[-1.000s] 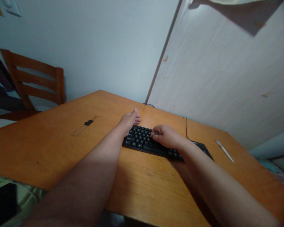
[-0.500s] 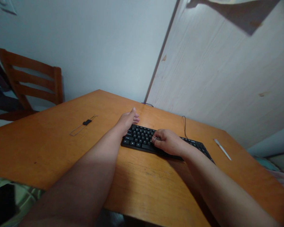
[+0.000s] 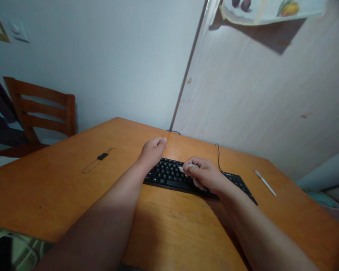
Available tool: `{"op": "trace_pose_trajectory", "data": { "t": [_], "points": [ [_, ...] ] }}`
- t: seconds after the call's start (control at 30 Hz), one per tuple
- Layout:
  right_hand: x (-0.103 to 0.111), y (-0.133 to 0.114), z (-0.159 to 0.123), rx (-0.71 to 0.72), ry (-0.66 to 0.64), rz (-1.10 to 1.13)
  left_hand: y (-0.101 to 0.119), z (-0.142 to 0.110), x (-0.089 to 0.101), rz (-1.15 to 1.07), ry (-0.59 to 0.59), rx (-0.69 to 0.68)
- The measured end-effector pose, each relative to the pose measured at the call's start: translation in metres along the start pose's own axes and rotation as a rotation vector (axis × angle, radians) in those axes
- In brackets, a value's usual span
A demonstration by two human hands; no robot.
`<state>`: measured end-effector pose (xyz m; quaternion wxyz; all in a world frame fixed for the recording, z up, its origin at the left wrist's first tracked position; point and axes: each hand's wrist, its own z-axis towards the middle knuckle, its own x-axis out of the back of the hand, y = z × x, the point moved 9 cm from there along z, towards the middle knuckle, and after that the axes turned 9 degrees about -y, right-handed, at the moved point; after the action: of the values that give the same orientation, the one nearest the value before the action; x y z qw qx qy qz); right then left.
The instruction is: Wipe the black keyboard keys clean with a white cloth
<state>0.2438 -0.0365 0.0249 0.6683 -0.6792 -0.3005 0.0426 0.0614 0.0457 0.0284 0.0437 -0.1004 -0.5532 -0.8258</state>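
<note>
A black keyboard (image 3: pixel 173 183) lies at a slant on the wooden table, its middle partly covered by my right hand. My left hand (image 3: pixel 153 150) is at the keyboard's far left corner, its thumb stretched forward and its other fingers mostly hidden; it grips nothing that I can see. Over the middle keys, my right hand (image 3: pixel 202 173) is closed on a small, crumpled, whitish wad (image 3: pixel 191 166). Part of the wad shows between thumb and fingers, close to the keys; its material cannot be made out.
A black clip-like piece with a thin wire loop (image 3: pixel 102 156) lies left on the table (image 3: pixel 169 226). A slim white brush-like tool (image 3: pixel 264 183) lies to the right. The keyboard's cable (image 3: pixel 218 156) runs toward the wall. A wooden chair (image 3: pixel 45 107) stands at the left.
The view has tilted up slightly. My right hand has turned so that the whitish wad shows more. My left hand has rolled over a little, and its lower fingers no longer show.
</note>
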Motion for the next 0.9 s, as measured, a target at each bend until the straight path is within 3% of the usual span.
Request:
{"op": "trace_pose_trajectory", "data": {
  "t": [0.17, 0.37, 0.5, 0.6, 0.73, 0.9],
  "points": [
    [0.01, -0.003, 0.002, 0.053, 0.101, 0.133, 0.043, -0.022, -0.046, 0.01, -0.294, -0.051],
    [0.021, 0.001, 0.003, 0.111, 0.175, 0.234, 0.049, -0.038, -0.074, -0.061, -0.469, 0.022],
    [0.02, 0.002, 0.004, 0.12, 0.165, 0.313, 0.045, -0.04, -0.077, -0.17, -0.491, 0.074],
    [0.017, 0.001, 0.006, 0.114, 0.125, 0.303, 0.045, -0.039, -0.072, -0.204, -0.437, 0.106],
    [0.015, -0.003, 0.006, 0.118, 0.117, 0.122, 0.044, -0.038, -0.064, -0.21, -0.354, 0.148],
    [0.018, -0.017, 0.002, 0.257, 0.164, -0.146, 0.042, -0.038, -0.064, -0.314, -0.361, 0.182]
  ]
}}
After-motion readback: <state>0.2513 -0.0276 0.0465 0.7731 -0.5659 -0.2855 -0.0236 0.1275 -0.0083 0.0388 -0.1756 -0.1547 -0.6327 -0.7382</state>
